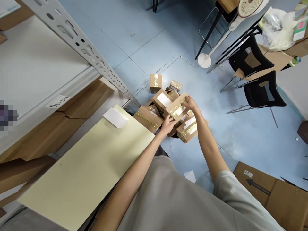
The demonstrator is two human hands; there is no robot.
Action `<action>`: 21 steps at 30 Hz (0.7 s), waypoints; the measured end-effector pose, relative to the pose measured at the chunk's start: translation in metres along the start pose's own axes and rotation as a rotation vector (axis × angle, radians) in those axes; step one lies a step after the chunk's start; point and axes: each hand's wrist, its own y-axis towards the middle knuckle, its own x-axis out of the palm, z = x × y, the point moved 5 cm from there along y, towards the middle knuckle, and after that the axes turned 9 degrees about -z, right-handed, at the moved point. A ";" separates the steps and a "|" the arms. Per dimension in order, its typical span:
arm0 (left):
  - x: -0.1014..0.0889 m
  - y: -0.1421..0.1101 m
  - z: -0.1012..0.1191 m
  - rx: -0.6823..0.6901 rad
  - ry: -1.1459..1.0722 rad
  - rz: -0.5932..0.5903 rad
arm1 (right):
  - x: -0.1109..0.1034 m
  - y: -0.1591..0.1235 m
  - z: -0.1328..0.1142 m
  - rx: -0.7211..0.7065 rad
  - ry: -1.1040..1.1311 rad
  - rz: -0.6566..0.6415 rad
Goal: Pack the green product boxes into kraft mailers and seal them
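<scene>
Between my two hands is a taped cardboard box (173, 108) with a white label, above a pile of other boxes. My right hand (190, 104) grips its far right end, fingers bent over the edge. At its near left edge, my left hand (167, 125) holds the side with the fingers partly spread. Around it lie a larger taped box (148, 118) on the left, a box with a white label (161, 98) behind, and another taped box (187, 131) at the lower right. Two small boxes (156, 82) stand at the back of the pile.
A pale yellow board (91, 160) with a white paper (115, 117) is at my left. Beside it rises a metal shelf (79, 41) holding cartons. Black chairs (264, 89) and a white fan (204, 60) stand at the right; a big carton (284, 192) is at the lower right.
</scene>
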 end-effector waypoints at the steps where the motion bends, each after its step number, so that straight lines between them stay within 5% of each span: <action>1: -0.002 -0.001 -0.001 -0.017 0.007 0.000 | 0.003 0.002 -0.001 0.054 -0.004 -0.045; 6: -0.014 -0.008 -0.007 0.007 0.031 0.003 | 0.014 -0.005 -0.010 0.123 0.031 -0.157; 14: -0.042 -0.037 -0.012 0.051 0.069 0.043 | 0.009 -0.031 -0.031 0.062 0.110 -0.074; 21: -0.076 -0.081 0.001 0.145 -0.031 0.101 | 0.023 -0.078 -0.113 -0.222 0.289 -0.025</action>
